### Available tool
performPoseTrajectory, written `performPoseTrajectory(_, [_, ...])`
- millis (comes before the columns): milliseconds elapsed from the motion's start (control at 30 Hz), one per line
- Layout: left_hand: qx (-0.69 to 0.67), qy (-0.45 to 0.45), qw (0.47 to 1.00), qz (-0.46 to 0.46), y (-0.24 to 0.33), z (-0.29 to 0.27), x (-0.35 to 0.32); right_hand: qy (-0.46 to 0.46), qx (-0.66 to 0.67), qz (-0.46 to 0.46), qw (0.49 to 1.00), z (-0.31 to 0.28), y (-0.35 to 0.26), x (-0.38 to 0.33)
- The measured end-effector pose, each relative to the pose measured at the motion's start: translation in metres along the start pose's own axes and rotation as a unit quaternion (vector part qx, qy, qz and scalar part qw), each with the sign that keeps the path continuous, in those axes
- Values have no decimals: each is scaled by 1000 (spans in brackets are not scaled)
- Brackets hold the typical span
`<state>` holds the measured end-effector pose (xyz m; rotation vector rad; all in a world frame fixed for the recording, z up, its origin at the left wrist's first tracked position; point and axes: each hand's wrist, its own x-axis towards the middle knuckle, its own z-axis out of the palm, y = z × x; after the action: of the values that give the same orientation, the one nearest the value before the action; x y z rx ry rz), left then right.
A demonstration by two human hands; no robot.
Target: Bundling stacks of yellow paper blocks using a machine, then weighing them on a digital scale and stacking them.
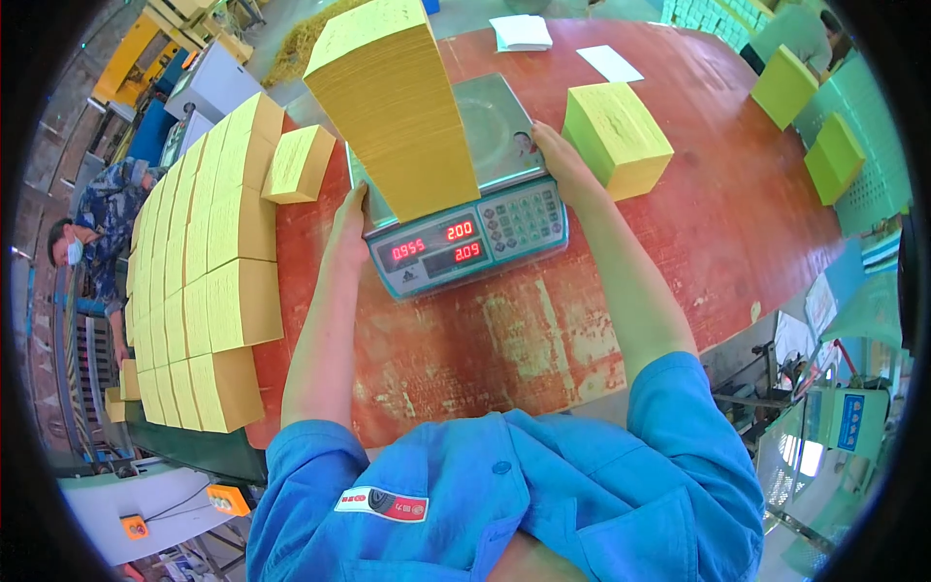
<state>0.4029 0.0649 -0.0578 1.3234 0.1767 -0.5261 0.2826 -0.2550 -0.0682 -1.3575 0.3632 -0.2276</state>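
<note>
A digital weighing scale (519, 221) with a steel plate and lit red digits sits on the red table before me. On its plate, toward the left, stands a tall stack of yellow paper (407, 131). My left hand (350, 223) grips the scale's left edge, its fingers partly hidden behind the side. My right hand (562, 163) holds the right edge of the scale, thumb on top near the plate. Neither hand touches the paper. Right of the scale, close to my right hand, is a shorter yellow paper block (618, 141).
Rows of yellow paper blocks (199, 252) fill the left side of the red table (465, 359), with a single block (298, 163) beside them. White sheets (609, 64) lie at the far side. Two yellow-green blocks (786, 85) stand far right. A masked co-worker (105, 223) is at left; another person (795, 39) bends at far right.
</note>
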Motion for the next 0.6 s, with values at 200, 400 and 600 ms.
performPoseTrajectory(200, [44,36,998,4,-5,2,-24,13,8,12,1000,-2,12,-18])
performPoseTrajectory(400, [80,54,995,-3,-6,-4,-56,38,33,18,999,17,-8,-68])
performPoseTrajectory(600, [71,72,995,-8,-15,-3,-109,25,45,23,998,12,8,-103])
